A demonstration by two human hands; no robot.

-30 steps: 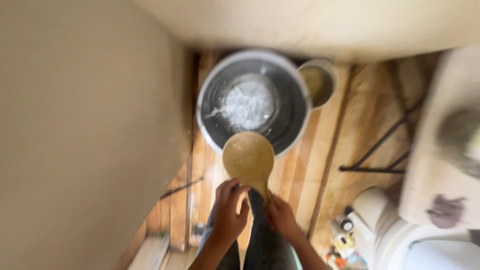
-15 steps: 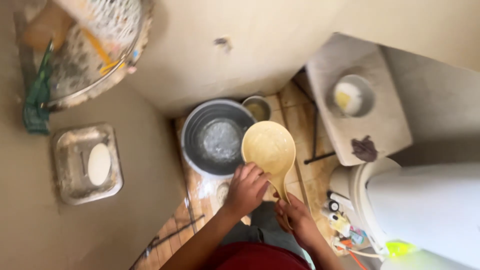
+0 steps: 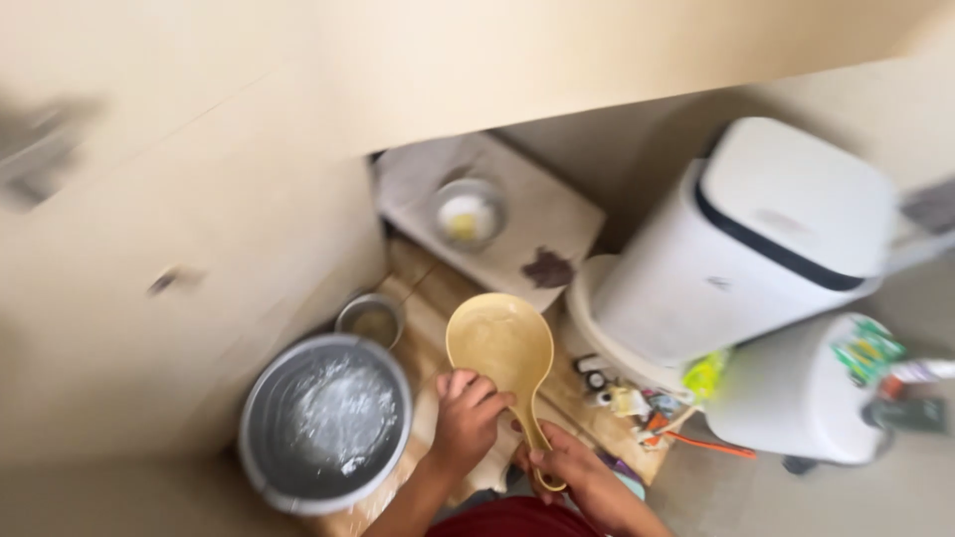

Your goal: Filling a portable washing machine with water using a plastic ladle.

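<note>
yellow scoop [image 3: 500, 343] held over floor, right of metal basin [image 3: 326, 423] | left hand [image 3: 466, 420] grips bowl's near edge | right hand [image 3: 569, 472] closed on handle | likely light, stiff plastic, maybe slippery; handle is best hold

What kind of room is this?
Probably a small home washing or kitchen corner. A big metal basin with soapy-looking water sits on a wooden floor, a white lidded bin stands nearby, and both hands, the left hand and right hand, hold a yellow scoop.
</note>
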